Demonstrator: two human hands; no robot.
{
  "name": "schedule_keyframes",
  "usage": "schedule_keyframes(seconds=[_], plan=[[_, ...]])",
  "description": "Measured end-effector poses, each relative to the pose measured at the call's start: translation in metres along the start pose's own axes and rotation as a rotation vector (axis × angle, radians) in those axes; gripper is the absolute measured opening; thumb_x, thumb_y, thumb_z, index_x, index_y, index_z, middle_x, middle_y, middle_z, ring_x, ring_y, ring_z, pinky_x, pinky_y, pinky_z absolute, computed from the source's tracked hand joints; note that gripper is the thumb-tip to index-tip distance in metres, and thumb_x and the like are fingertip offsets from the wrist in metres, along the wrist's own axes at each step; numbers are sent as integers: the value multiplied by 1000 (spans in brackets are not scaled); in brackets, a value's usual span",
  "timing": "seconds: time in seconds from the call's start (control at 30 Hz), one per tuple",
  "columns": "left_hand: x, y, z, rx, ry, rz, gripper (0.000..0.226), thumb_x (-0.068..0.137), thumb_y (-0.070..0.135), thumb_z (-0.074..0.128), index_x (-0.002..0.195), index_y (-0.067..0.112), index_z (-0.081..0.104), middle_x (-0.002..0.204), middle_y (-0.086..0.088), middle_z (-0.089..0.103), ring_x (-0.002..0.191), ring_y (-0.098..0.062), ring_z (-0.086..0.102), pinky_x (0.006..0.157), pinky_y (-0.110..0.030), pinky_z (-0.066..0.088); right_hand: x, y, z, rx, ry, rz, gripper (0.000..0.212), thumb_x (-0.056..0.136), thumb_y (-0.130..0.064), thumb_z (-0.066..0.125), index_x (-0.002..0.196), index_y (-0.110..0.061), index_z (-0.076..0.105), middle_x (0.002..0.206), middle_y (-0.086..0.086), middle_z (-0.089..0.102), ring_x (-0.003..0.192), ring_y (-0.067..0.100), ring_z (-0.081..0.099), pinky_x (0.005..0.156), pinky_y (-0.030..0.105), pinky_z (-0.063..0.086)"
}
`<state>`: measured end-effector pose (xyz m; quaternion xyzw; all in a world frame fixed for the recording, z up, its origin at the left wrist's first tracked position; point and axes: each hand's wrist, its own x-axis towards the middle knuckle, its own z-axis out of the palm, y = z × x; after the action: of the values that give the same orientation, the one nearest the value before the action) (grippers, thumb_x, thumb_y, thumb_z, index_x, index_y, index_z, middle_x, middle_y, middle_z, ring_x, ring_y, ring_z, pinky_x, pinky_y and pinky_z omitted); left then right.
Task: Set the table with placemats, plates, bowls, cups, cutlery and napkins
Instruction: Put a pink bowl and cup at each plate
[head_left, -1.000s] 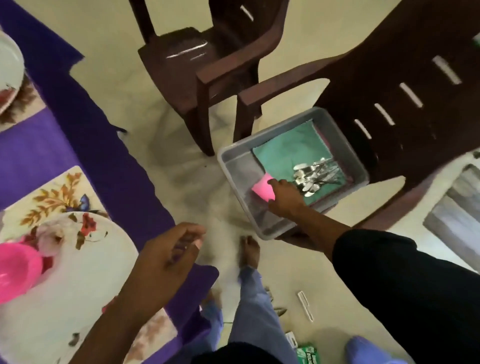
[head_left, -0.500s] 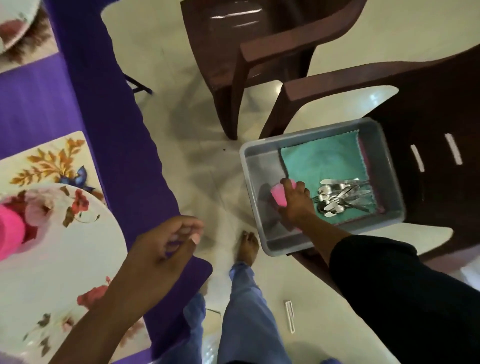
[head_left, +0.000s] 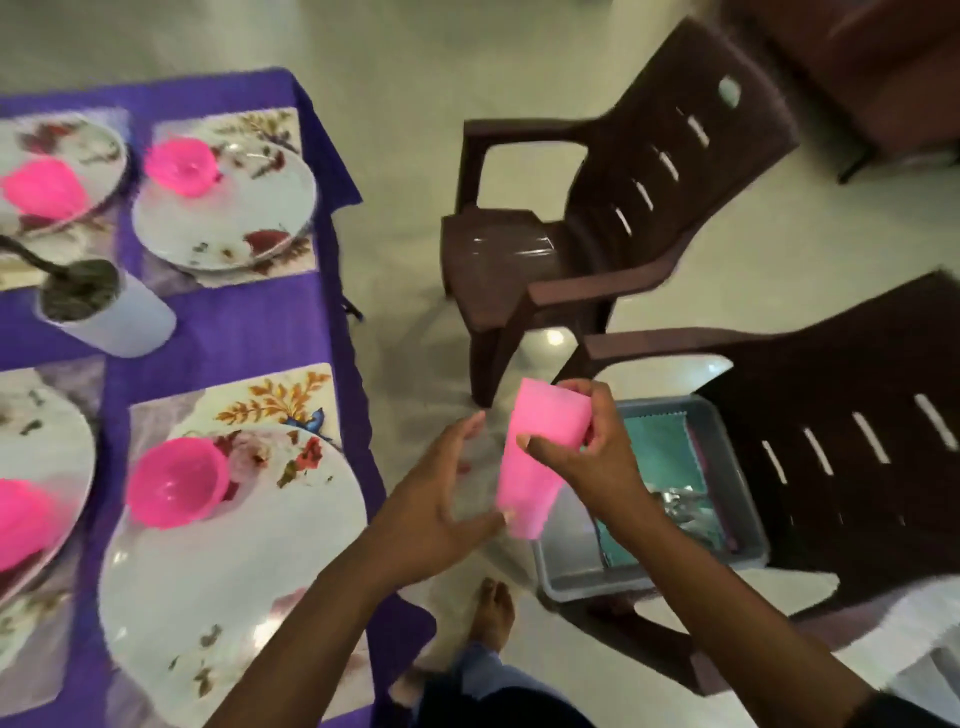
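Note:
My right hand (head_left: 587, 457) grips the upper part of a stack of pink cups (head_left: 530, 483), held in the air between the table and the grey tub (head_left: 727, 431). From the left, my left hand (head_left: 431, 493) takes the stack's lower end, thumb against its base. In the tub lie a teal napkin (head_left: 654, 441) and steel cutlery (head_left: 680, 506), partly hidden by my right arm. On the purple tablecloth (head_left: 249, 327) the nearest floral placemat (head_left: 291, 395) carries a white flowered plate (head_left: 218, 597) with a pink bowl (head_left: 176, 480) on it.
Three more plates with pink bowls sit on the table, one of them at the far right (head_left: 228, 218). A white pot (head_left: 109, 317) of dark soil stands mid-table. The tub rests on a brown chair (head_left: 857, 467); a second brown chair (head_left: 545, 249) stands beyond.
My right hand has lifted the pink cups out of the tub and brought them toward the table. My left hand has come up to meet them. The view has swung left over the table.

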<state>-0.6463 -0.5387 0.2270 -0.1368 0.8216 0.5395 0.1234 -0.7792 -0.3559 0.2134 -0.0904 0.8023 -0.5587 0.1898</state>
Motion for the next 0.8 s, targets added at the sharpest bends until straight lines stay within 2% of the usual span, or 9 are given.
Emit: schedule_keyframes(seconds=[0.1,0.23,0.33,0.4,0.47,0.53,0.63,0.7,0.8], plan=[[-23,12,-19,-42,103,51,110,77,61,83,157,56,8,158,26,32,134,-3,50,101,-27,54,-24,-47,39,80,-132,-15,71,71,-34,94,126,-35,49,123,-9,60,111,9,62,84,34,62],[-73,-2,-60,-63,406,58,113,74,47,90,160,41,16,148,26,40,131,15,43,96,-2,38,-64,-98,111,111,-309,-52,66,78,-39,88,131,-32,48,124,-12,57,109,7,61,79,29,61],[-110,-21,-81,-70,594,9,100,73,51,90,153,37,32,145,19,49,129,2,51,100,-11,45,-90,-119,149,159,-445,-37,45,90,-44,68,131,-30,53,123,-9,61,111,12,65,79,26,60],[-137,-37,-93,-58,692,-34,89,70,60,88,144,37,44,137,18,59,122,0,58,97,-22,53,-100,-126,169,181,-543,26,42,94,-40,66,132,-30,52,121,-3,64,104,15,70,77,29,62],[-163,-50,-100,-47,724,-77,83,66,72,81,136,40,51,125,20,66,110,2,64,85,-14,53,-107,-130,184,190,-648,105,54,89,-37,78,135,-27,52,122,6,68,97,20,74,78,37,64],[-186,-58,-101,-55,740,-123,76,64,75,79,128,41,55,111,22,71,97,5,67,74,-8,49,-110,-129,193,95,-772,93,56,80,-38,87,128,-25,63,115,2,75,100,21,75,84,44,64],[-204,-63,-93,-103,762,-164,74,58,72,79,122,41,58,102,23,73,91,4,68,77,-18,55,-116,-133,202,-8,-920,2,35,77,-32,86,109,-26,71,98,-16,77,90,6,74,76,31,63],[-210,-66,-89,-131,785,-175,78,59,75,80,125,40,58,106,23,73,95,2,69,82,-25,58,-115,-134,210,-9,-938,-9,46,70,-35,94,108,-20,73,98,-11,78,87,8,75,68,23,58],[-214,-71,-94,-146,856,-199,78,63,74,80,129,41,56,110,24,72,100,3,67,82,-20,56,-107,-134,227,2,-957,0,54,63,-38,91,109,-15,76,104,2,78,91,21,76,73,31,61]])
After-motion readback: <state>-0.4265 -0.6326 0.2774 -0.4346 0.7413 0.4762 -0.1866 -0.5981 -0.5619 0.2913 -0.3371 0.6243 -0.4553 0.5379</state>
